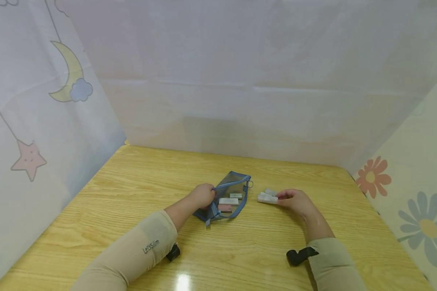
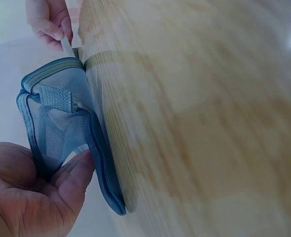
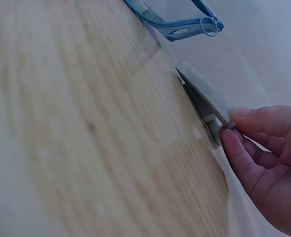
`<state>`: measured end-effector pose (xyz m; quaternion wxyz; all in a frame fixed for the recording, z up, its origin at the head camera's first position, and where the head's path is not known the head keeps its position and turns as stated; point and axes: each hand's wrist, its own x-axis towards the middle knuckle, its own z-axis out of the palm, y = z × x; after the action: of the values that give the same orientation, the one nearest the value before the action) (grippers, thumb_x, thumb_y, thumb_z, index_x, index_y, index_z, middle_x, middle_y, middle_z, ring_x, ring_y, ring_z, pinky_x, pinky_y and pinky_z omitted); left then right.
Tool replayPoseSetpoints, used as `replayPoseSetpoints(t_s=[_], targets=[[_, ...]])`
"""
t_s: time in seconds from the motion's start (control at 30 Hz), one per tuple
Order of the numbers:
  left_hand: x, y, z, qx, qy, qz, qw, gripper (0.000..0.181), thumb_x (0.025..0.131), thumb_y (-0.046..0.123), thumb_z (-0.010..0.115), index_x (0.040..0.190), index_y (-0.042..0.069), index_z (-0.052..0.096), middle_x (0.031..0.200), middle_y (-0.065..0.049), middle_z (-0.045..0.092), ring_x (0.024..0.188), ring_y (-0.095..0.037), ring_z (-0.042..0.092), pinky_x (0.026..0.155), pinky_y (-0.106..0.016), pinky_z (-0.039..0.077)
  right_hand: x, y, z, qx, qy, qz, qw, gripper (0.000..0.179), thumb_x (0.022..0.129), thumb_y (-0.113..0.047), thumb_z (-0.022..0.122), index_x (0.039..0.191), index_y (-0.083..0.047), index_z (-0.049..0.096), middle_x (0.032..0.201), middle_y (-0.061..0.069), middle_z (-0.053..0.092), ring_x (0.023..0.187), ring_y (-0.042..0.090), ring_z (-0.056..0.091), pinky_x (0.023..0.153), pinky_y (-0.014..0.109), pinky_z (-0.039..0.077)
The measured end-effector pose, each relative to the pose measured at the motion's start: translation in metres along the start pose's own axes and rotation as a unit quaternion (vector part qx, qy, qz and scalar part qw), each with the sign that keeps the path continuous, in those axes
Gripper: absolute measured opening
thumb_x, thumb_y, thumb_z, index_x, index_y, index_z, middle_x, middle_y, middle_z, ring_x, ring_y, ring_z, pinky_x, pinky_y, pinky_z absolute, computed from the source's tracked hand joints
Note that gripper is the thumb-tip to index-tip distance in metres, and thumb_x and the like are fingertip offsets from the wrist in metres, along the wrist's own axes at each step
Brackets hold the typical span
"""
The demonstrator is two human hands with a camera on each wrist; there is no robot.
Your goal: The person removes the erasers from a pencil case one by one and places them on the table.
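On the table lies a blue mesh zip pouch [image 1: 236,178], its zipped edge facing up and a small ring at the right end. My left hand [image 1: 205,195] grips the pouch's left end between thumb and fingers. Through the mesh show a pink block [image 1: 224,208], a white block [image 1: 228,201] and a smaller pale block [image 1: 235,195]. To the right of the pouch, my right hand [image 1: 293,201] pinches one end of a flat white block [image 3: 204,89] between thumb and fingertips. That block is tilted close over another grey-white block [image 3: 200,103] on the table.
The wooden table [image 1: 149,169] has rounded back corners. Printed cloth walls [image 1: 218,81] stand along its back and both sides. A black wrist mount [image 1: 301,256] sits on the right forearm and another [image 1: 173,252] on the left.
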<state>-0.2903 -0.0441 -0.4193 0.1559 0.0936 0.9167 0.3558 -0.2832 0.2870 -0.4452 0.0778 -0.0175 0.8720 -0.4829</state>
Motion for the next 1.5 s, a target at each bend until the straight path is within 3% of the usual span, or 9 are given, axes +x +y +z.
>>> replayPoseSetpoints(t_s=[0.4,0.63,0.77,1.2,1.5], targets=[[-0.0024,-0.001,0.0012,0.004,-0.003,-0.007,1.0,0.024,0.093,0.016,0.035,0.08,0.006,0.053,0.072,-0.005,0.051,0.062,-0.017,0.05,0.049,-0.026,0.048,0.0014,0.0049,0.0018,-0.023,-0.002,0.005,0.9997,0.03,0.074,-0.02,0.069,0.098,-0.004,0.061,0.098,0.008,0.059,0.087,0.018,0.05,0.074,0.028,0.041],[-0.0042,0.0012,0.001,0.003,-0.001,-0.002,1.0,0.023,0.092,0.013,0.036,0.08,0.004,0.053,0.073,-0.004,0.052,0.062,-0.016,0.05,0.047,-0.027,0.048,0.0004,0.0052,0.0028,-0.054,-0.009,-0.018,0.9983,0.027,0.075,-0.018,0.067,0.098,-0.004,0.061,0.096,0.008,0.06,0.084,0.017,0.052,0.071,0.028,0.044],[-0.0037,0.0009,0.0015,0.003,-0.003,-0.004,1.0,0.023,0.093,0.013,0.036,0.081,0.004,0.054,0.074,-0.004,0.053,0.064,-0.016,0.05,0.048,-0.027,0.048,-0.0003,0.0045,0.0042,-0.042,-0.01,-0.004,0.9991,0.026,0.075,-0.015,0.067,0.098,-0.004,0.061,0.092,0.007,0.059,0.081,0.016,0.052,0.068,0.027,0.045],[-0.0027,0.0016,0.0011,0.0,-0.002,-0.005,1.0,0.023,0.092,0.013,0.036,0.079,0.005,0.053,0.074,-0.004,0.053,0.064,-0.016,0.05,0.048,-0.027,0.048,0.0006,0.0032,0.0025,-0.058,-0.004,0.006,0.9983,0.027,0.075,-0.021,0.067,0.099,-0.008,0.063,0.107,0.009,0.056,0.091,0.02,0.05,0.073,0.03,0.042],[-0.0021,0.0015,0.001,0.001,-0.002,-0.003,1.0,0.023,0.092,0.013,0.036,0.079,0.004,0.053,0.074,-0.005,0.052,0.064,-0.017,0.05,0.048,-0.028,0.048,0.0004,0.0029,0.0008,-0.053,0.003,0.009,0.9985,0.028,0.077,-0.027,0.065,0.099,-0.009,0.063,0.106,0.008,0.056,0.093,0.021,0.049,0.078,0.033,0.039]])
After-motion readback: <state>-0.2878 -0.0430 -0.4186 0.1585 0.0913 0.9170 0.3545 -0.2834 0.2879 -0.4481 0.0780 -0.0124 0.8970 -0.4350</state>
